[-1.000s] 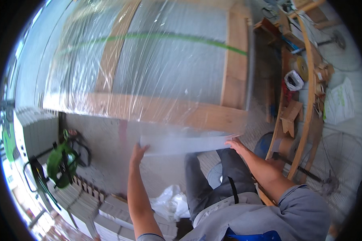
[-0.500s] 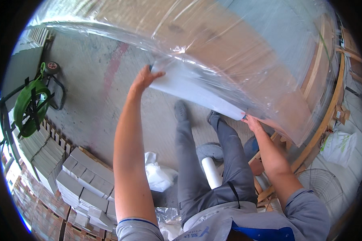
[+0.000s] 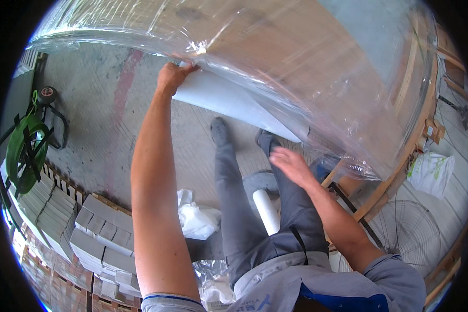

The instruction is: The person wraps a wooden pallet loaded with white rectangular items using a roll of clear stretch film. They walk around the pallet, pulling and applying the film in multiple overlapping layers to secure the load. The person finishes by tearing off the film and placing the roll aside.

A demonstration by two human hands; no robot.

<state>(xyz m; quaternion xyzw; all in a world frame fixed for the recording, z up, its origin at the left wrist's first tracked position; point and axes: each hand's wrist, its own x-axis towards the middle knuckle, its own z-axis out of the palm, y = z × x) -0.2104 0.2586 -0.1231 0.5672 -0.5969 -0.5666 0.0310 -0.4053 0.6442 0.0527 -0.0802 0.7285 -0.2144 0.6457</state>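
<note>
A wide roll of clear stretch film lies along the lower edge of a large cardboard-and-timber load, which is wrapped in shiny plastic. My left hand grips the roll's left end, fingers closed and partly hidden against the film. My right hand is off the roll, just below its right end and over my shin. Its fingers are stretched out, slightly blurred, and nothing shows in them. Film runs from the roll onto the load's side.
A second white roll shows between my legs. White plastic bags lie on the floor. At left are a green strap reel on a wheeled cart and stacked grey boxes. At right are a wire fan guard and a white bag.
My right hand has let go of the roll's right end and drawn back toward me. My left hand, still holding its end, has shifted up and left.
</note>
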